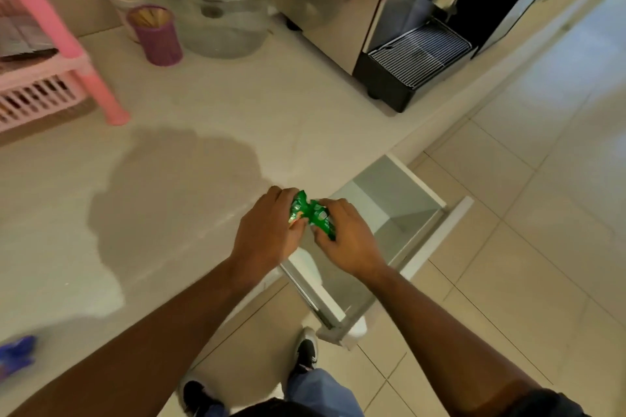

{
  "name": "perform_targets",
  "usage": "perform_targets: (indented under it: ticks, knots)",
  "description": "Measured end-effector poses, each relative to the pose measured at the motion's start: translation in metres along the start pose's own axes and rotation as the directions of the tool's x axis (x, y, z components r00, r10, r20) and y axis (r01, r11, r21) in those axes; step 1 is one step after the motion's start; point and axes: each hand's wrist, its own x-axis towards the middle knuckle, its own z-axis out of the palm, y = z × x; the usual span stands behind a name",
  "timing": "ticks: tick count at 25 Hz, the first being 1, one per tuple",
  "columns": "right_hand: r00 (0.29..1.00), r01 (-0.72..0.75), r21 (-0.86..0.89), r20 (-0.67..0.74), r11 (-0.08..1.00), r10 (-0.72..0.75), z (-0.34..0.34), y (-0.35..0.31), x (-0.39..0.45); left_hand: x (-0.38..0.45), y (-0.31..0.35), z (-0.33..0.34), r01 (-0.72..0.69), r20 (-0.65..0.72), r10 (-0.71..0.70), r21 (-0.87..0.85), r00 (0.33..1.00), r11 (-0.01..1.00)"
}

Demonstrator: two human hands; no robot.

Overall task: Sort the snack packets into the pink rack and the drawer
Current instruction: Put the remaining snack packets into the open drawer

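My fingers of both hands are curled around green snack packets [311,215]. My left hand [267,230] pinches the left end of the bundle and my right hand [345,237] grips the right end; it looks like two packets, but I cannot tell the number for sure. I hold them in the air, just above the front edge of the countertop [169,179], where the open drawer [389,213] begins.

The long axis of the bundle runs from my left hand to my right hand, about parallel to the counter's front edge, and the right end tilts down toward the drawer.

As for the progress, the part of the drawer that I can see holds nothing, so I judge that this sorting is not yet done there. The pink rack [44,78] stands at the far left of the countertop and already has dark packets on its shelf. Something blue [17,354], blurred, lies near the front left edge; maybe it is another packet to sort.
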Motion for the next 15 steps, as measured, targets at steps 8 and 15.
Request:
perform_targets:
  ticks: [8,15]
  knots:
    - [0.893,0.073,-0.26,0.447,0.963,0.052,-0.031,0.119,0.026,0.007,0.042,0.108,-0.054,0.342,0.043,0.023,0.939,0.998]
    - [0.604,0.266,-0.315,0.791,0.911,0.098,0.022,0.167,0.064,0.029,0.035,0.188,0.12,0.652,-0.212,0.183,0.728,0.976]
